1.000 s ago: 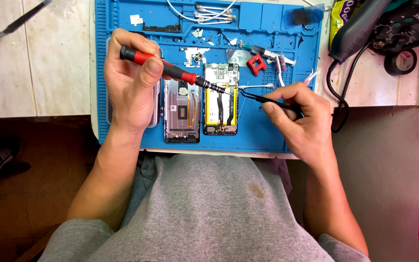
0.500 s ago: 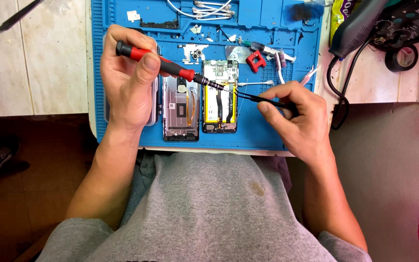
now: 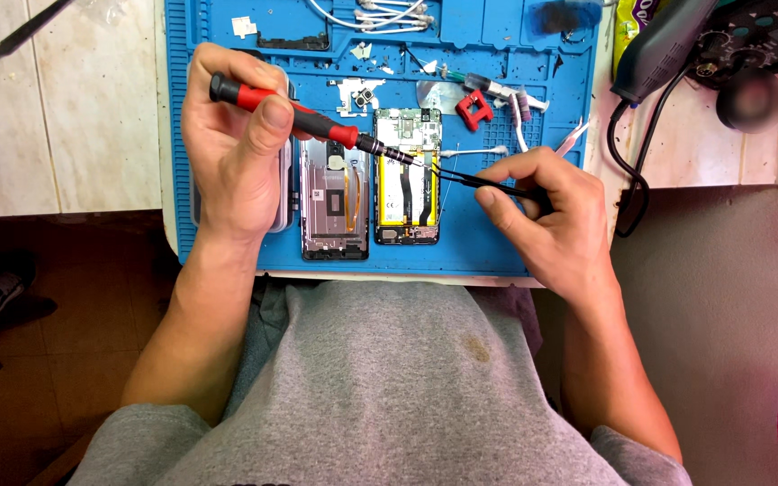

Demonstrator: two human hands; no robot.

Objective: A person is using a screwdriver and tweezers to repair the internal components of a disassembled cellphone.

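Phone, light and fragile, probed by left hand gripping screwdriver and right hand pinching tweezers; best held by edges.

Both arms reach forward, bent a little at the elbows. The left hand is curled closed, thumb on top, knuckles up. The right hand is pinched tight, fingers pointing left. The hands are near, not touching.
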